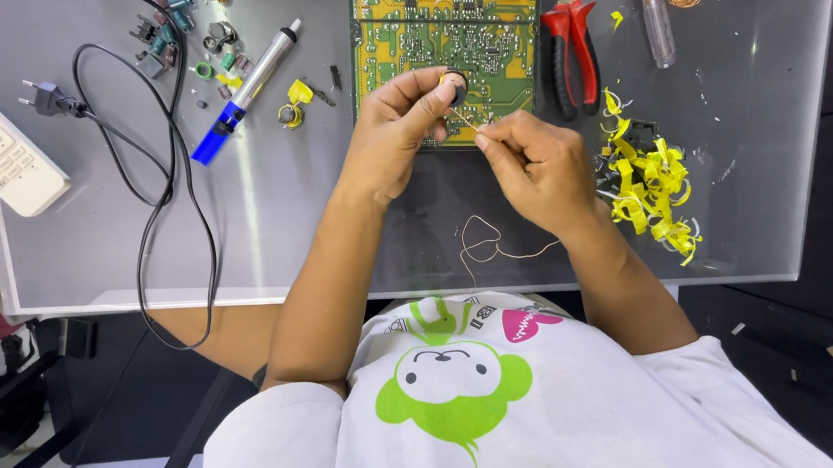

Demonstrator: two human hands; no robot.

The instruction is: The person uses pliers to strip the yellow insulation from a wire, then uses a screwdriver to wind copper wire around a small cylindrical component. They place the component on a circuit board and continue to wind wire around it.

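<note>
The left hand (397,125) pinched a small dark ring-shaped coil core (457,86) above the near edge of the green printed circuit board (448,20), while the right hand (536,168) gripped the thin copper wire (468,119) leading off it. A loose length of unwound wire (493,242) lay nearer on the glass tabletop (264,207), with yellow tape scraps (654,188) at right. Judged from this, unwinding was partly done; wire apparently remained on the core.

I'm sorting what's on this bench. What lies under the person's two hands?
Under the left hand and right hand lie the green circuit board's lower edge and the glass table, with loose copper wire nearer the body. The board's part directly beneath the hands is covered.
</note>
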